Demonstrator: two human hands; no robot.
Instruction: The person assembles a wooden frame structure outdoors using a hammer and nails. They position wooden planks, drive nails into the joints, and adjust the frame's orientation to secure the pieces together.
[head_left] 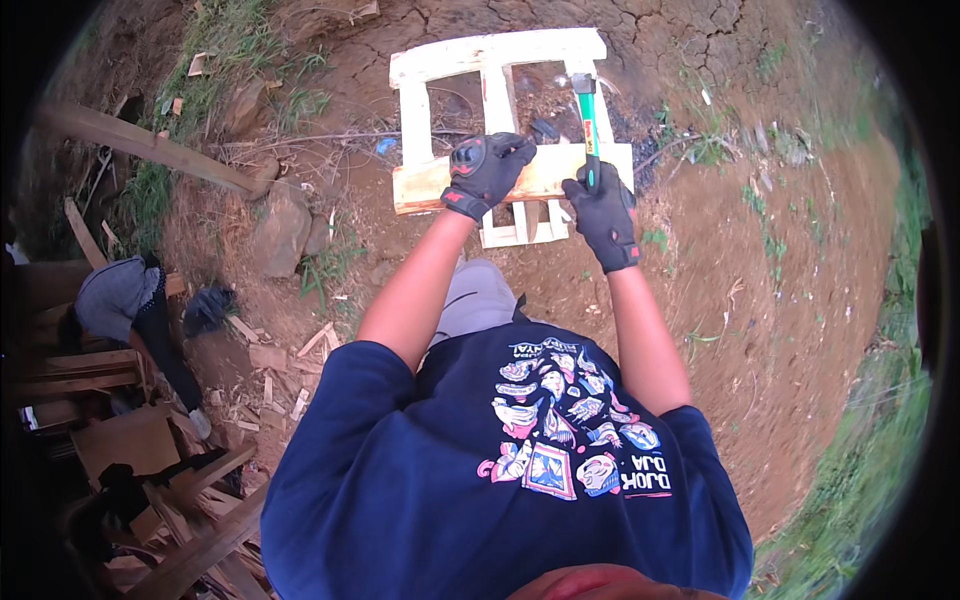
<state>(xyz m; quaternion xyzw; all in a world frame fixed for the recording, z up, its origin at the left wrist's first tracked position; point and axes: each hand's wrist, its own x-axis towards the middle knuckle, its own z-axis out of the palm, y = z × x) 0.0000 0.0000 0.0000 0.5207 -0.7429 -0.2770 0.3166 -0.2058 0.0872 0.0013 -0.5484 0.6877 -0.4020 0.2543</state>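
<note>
My right hand [605, 220], in a black work glove, is wrapped round the handle of a hammer [588, 115]. The handle is green and black, and the dark head points away from me over the right side of a pale wooden frame [497, 95]. My left hand [485, 172], gloved alike, is closed with its fingertips pressed together above the frame's near board [553, 170]. Whatever those fingers pinch, if anything, is too small or hidden to make out. Smaller pale slats [522, 225] show under the near board.
Bare brown soil [760, 400] spreads to the right, with grass beyond. At left lie a large rock [283, 232], a long wooden beam [150, 148] and scattered wood offcuts [275, 365]. Another person [130, 305] bends over stacked timber at the far left.
</note>
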